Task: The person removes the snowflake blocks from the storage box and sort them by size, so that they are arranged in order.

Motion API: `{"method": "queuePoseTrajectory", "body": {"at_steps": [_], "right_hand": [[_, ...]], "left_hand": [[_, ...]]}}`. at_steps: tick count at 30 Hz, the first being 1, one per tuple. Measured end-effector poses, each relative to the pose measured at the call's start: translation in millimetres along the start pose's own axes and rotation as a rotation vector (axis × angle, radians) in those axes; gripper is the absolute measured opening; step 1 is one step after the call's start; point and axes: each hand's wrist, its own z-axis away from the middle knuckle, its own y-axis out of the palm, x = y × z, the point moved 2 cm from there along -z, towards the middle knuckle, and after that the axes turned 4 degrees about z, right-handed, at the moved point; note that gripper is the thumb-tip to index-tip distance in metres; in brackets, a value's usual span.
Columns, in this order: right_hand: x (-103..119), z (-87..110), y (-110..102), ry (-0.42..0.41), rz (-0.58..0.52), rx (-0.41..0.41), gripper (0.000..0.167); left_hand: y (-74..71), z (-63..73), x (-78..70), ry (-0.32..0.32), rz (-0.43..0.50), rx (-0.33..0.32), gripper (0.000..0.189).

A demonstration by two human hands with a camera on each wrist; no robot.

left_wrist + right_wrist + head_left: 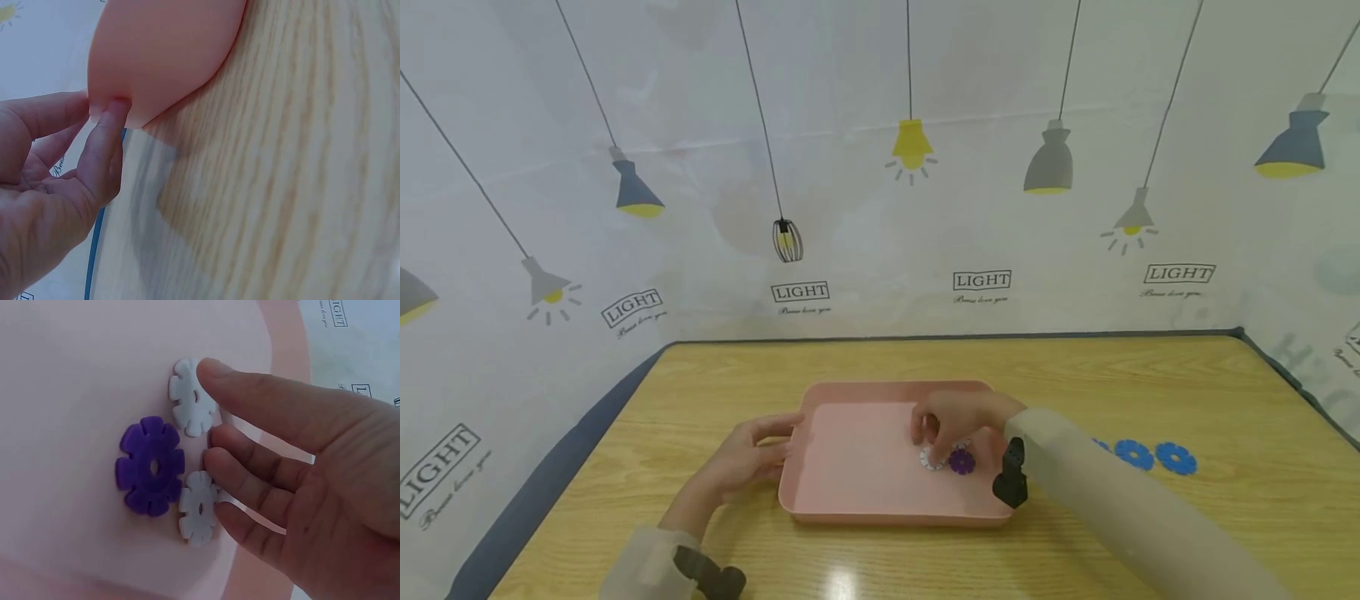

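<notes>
We record one pale wall (pixel 850 192), printed with hanging lamps and boxed "LIGHT" lettering. One table (pixel 925 358), yellowish wood grain. One tray (pixel 850 458), plain pink, oblong, round-cornered and low-walled, flat on the table. Two hands in pale sleeves: the left (pixel 748 458) holds the tray's left side, thumb pressed to its outer wall; the right (pixel 955 417) reaches inside, thumb and fingers apart about the discs, though we cannot tell whether it pinches one. Three blue discs (pixel 1142 461) on the table, right of the tray, one partly behind the right sleeve (pixel 1097 475). In the tray's right part we count three more discs, notched into petals, each with a slotted hole: one deep purple (pixel 139 472), most fully seen; one white (pixel 182 409) under the right thumb tip; a second white (pixel 195 528) beside the lower fingers.
</notes>
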Motion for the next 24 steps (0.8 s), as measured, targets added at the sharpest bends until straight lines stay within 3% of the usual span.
{"method": "queuePoseTrajectory", "body": {"at_steps": [7, 16, 24], "right_hand": [[-1.6, -2.5, 2.5, 0.044, -0.044, 0.036, 0.032], [2.3, -6.1, 5.6, 0.045, 0.061, 0.033, 0.03], [4.9, -6.9, 4.8, 0.031, 0.074, 0.024, 0.025]], "left_hand": [[-0.2, -0.9, 0.4, -0.001, 0.006, 0.008, 0.048], [0.2, -0.5, -0.1, 0.001, -0.014, 0.01, 0.048], [0.9, -0.4, -0.9, -0.001, -0.033, -0.004, 0.048]]}}
